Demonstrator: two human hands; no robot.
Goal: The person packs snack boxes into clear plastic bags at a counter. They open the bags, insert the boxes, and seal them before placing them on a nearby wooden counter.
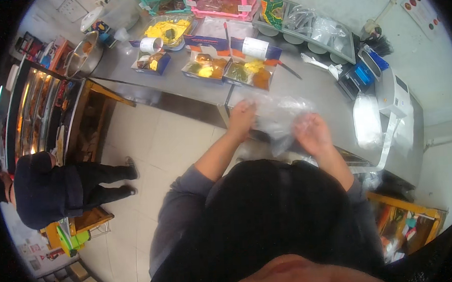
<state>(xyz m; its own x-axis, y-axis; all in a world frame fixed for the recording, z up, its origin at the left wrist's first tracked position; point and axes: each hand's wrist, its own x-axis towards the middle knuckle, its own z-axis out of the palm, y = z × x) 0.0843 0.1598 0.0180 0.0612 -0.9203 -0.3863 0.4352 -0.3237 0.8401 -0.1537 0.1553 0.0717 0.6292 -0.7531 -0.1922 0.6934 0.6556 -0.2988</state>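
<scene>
Just right of centre frame, a thin, clear plastic bag (282,113) spans left hand (241,118) and right hand (313,134), both gripping its sides, seemingly spreading it; upper centre, open blue-and-orange cardboard food boxes (202,79) sit, apparently for easy reach.

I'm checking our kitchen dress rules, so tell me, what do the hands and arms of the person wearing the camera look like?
The left hand and right hand are bare, without gloves. Both forearms are uncovered below dark grey sleeves, which end near the elbows. I can't make out any markings on them.
</scene>
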